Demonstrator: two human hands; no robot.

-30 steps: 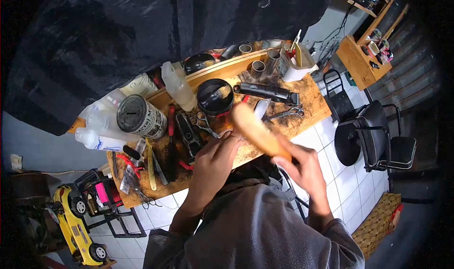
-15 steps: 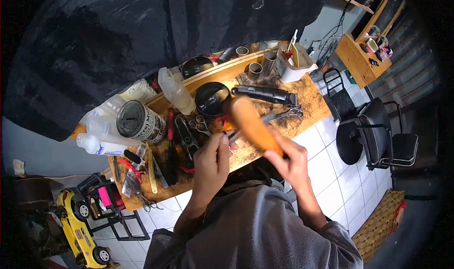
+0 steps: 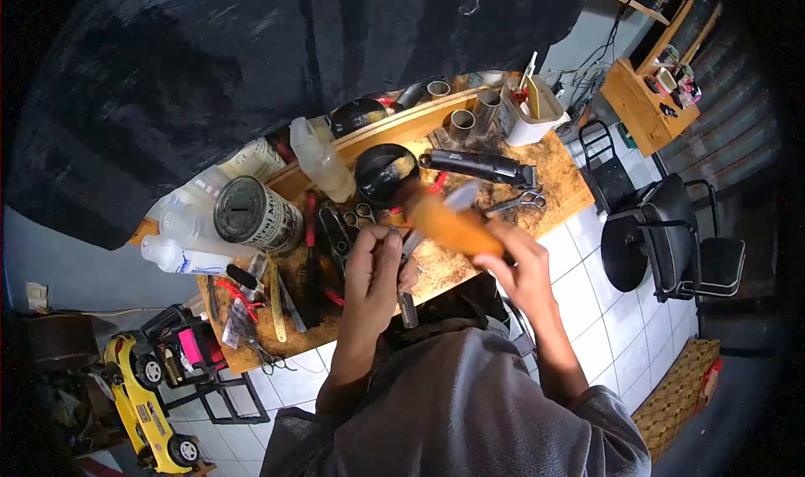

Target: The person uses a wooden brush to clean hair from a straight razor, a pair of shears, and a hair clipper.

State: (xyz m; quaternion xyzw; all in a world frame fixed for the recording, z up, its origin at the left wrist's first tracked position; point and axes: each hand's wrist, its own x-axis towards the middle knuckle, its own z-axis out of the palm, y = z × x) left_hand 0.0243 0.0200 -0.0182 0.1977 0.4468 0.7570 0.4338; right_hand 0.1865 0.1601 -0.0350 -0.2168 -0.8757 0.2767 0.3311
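Note:
My right hand (image 3: 521, 267) grips one end of an orange-brown, oblong wooden brush (image 3: 459, 230), smeared by motion. The brush slants up and left over the front of the wooden table. Closed fingers of my left hand (image 3: 371, 267) hold a slim metal tool with a dark end (image 3: 408, 311); that end sticks out below the hand, and I cannot tell its kind. The brush's far end is close above the left fingertips. Just behind both hands are a black bowl (image 3: 386, 173), a black hair clipper (image 3: 480, 166) and scissors (image 3: 521, 200).
Left on the table (image 3: 553, 175) are a large tin (image 3: 256, 215), plastic bottles (image 3: 322, 163), a yellow straight-edged tool (image 3: 277, 301) and several dark tools. A white tub (image 3: 530, 112) stands at the back right. Black chairs (image 3: 671, 234) stand on the tiled floor; a yellow toy car (image 3: 147, 410) is lower left.
The brush has swung lower and tilted flatter, with its far end now nearer my left hand. A dark end of the left-hand tool now shows below that hand. The view has shifted slightly.

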